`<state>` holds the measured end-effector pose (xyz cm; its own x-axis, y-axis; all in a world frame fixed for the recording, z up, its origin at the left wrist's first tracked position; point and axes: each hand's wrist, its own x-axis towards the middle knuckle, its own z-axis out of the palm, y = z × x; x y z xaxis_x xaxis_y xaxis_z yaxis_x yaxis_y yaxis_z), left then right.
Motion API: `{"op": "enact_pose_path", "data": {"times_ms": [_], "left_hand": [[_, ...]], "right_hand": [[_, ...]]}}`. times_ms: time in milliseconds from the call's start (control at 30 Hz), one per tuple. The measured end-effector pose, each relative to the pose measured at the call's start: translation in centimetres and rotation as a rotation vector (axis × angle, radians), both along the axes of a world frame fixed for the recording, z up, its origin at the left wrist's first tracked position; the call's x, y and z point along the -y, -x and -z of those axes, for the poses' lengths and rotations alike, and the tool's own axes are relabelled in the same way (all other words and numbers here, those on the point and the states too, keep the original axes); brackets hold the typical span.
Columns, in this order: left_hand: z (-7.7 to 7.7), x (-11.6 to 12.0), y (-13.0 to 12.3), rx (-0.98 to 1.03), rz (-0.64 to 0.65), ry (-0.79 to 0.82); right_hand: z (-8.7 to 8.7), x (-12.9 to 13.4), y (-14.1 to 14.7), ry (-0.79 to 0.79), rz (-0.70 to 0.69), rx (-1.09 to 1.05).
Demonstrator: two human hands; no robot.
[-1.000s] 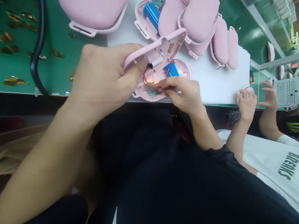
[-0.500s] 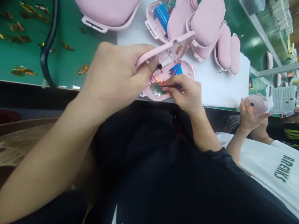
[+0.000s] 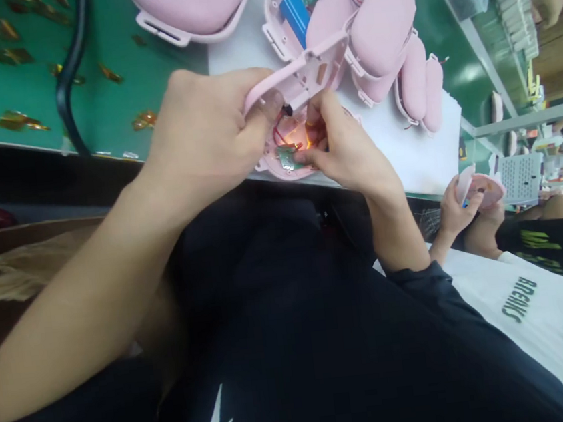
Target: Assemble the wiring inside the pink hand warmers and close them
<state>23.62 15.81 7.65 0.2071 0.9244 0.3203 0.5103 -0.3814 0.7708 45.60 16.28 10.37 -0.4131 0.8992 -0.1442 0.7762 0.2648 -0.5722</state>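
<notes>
My left hand [image 3: 223, 130] is closed on the raised half of a pink plastic casing [image 3: 319, 66], thumb inside and fingers behind. The lower casing half [image 3: 302, 171] lies open beneath it at the table's front edge. Inside sit a small green circuit board [image 3: 286, 157] and red wires [image 3: 278, 135], with an orange glow beside them. My right hand [image 3: 347, 140] reaches into the lower half with bent fingers. Its thumb touches the board's edge, while the index finger curls down among the parts. Whatever those fingertips grip is hidden, and the hand covers the blue battery's place.
Behind stand an open pink casing with a blue battery [image 3: 296, 20] and several pink shells [image 3: 385, 22] on white sheeting [image 3: 396, 152]. A black cable [image 3: 67, 86] and amber film scraps [image 3: 20, 121] lie left. At right, a co-worker's hands [image 3: 455, 213] hold another pink casing.
My right hand has moved up and deeper into the casing, now covering the blue battery. My left hand keeps its hold on the raised half. The co-worker's casing now appears opened.
</notes>
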Motion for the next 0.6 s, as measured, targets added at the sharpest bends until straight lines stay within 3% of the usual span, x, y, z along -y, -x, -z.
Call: {"op": "enact_pose_path", "data": {"times_ms": [100,300,400,600], "left_hand": [[0.3,-0.2,0.0,-0.010,-0.009,-0.017],[1.4,-1.2,0.3,-0.051,-0.040,-0.032],[1.7,-1.5,0.8,-0.048,-0.093,-0.041],[1.4,-1.1,1.1,-0.001,-0.091,-0.051]], "right_hand": [[-0.4,-0.8,0.3,0.031,-0.024,0.083],[1.2,-3.5,0.8,0.028,-0.069,0.101],[0.9,-4.5,1.4,0.046,-0.121,0.075],[-0.4,-2.8,1.0,0.020,-0.166,0.015]]}}
